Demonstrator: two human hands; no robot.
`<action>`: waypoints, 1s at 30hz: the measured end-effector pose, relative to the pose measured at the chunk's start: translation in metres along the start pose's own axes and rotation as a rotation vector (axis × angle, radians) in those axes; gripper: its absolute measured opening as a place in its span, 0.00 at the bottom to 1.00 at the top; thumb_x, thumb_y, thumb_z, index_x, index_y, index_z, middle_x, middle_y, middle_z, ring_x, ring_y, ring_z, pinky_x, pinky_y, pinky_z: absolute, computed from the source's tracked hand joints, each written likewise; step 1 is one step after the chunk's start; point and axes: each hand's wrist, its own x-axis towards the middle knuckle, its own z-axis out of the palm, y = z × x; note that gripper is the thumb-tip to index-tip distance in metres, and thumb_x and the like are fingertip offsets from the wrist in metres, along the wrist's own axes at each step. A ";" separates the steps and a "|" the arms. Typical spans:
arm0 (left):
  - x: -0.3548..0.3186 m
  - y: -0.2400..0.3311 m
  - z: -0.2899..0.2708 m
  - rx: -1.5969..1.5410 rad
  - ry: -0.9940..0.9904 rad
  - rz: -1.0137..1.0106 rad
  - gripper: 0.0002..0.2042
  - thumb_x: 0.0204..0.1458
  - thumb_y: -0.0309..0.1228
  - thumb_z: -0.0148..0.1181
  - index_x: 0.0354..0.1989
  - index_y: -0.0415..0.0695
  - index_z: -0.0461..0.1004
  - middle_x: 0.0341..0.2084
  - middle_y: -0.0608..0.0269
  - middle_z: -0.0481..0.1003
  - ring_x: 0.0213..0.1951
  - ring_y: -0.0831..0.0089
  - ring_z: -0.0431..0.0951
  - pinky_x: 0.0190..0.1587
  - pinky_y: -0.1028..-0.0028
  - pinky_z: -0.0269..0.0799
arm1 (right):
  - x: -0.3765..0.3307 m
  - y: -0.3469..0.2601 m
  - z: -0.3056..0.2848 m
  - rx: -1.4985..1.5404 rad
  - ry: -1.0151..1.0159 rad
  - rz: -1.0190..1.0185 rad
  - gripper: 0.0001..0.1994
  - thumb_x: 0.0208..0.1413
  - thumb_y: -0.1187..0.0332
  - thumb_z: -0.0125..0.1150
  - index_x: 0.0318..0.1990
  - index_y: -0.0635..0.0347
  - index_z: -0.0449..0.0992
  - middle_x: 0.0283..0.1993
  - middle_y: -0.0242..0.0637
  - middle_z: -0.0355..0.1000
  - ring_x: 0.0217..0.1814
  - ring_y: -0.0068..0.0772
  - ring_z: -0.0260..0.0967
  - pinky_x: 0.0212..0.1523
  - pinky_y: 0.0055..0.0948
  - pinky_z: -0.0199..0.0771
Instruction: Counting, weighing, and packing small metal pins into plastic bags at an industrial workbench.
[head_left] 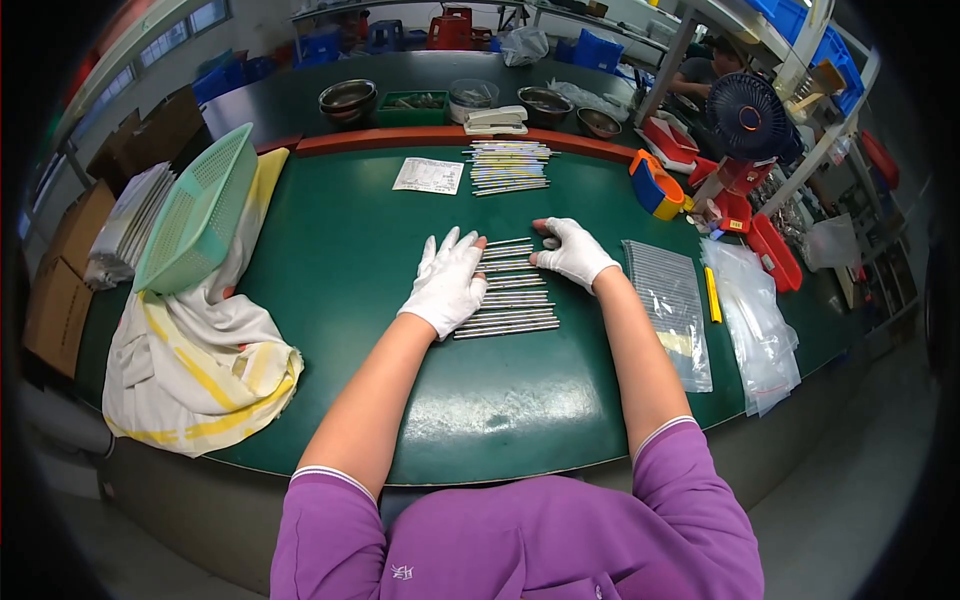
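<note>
A row of thin metal rods [515,298] lies side by side on the green tabletop in front of me. My left hand [447,281], in a white glove with some fingertips bare, lies flat with its fingers stretched out and its thumb side against the left ends of the rods. At their right ends is my right hand [575,252], gloved the same way, thumb and forefinger apart near the upper rods. Neither hand grips a rod. Farther back lies a second bundle of rods [508,166], some with yellowish or white stretches, beside a white paper slip [428,175].
On the left, a mint-green basket [200,210] leans over a yellow-striped cloth [200,360]. To the right lie a plastic bag of thin rods [668,300], a yellow cutter [712,295], clear bags [755,325] and a tape dispenser [657,187]. A fan [747,115] stands behind them.
</note>
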 end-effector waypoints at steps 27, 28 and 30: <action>0.001 0.002 0.000 -0.008 -0.020 -0.049 0.26 0.49 0.32 0.43 0.58 0.38 0.51 0.55 0.49 0.57 0.60 0.55 0.51 0.62 0.60 0.40 | -0.017 -0.028 -0.053 0.044 0.122 -0.166 0.05 0.52 0.71 0.51 0.31 0.64 0.67 0.27 0.37 0.70 0.29 0.25 0.70 0.31 0.23 0.68; 0.001 -0.002 0.003 -0.007 -0.021 -0.049 0.26 0.49 0.32 0.43 0.58 0.38 0.51 0.55 0.49 0.57 0.60 0.55 0.51 0.62 0.60 0.40 | -0.019 -0.033 -0.056 0.096 0.158 -0.159 0.05 0.53 0.72 0.51 0.31 0.64 0.66 0.27 0.36 0.70 0.28 0.23 0.70 0.30 0.21 0.68; 0.000 -0.012 0.011 -0.025 0.008 -0.036 0.31 0.47 0.30 0.44 0.61 0.38 0.42 0.56 0.48 0.56 0.60 0.55 0.52 0.63 0.61 0.39 | -0.020 -0.042 -0.053 0.132 0.205 -0.181 0.05 0.53 0.72 0.51 0.31 0.64 0.66 0.28 0.35 0.70 0.28 0.20 0.69 0.29 0.19 0.67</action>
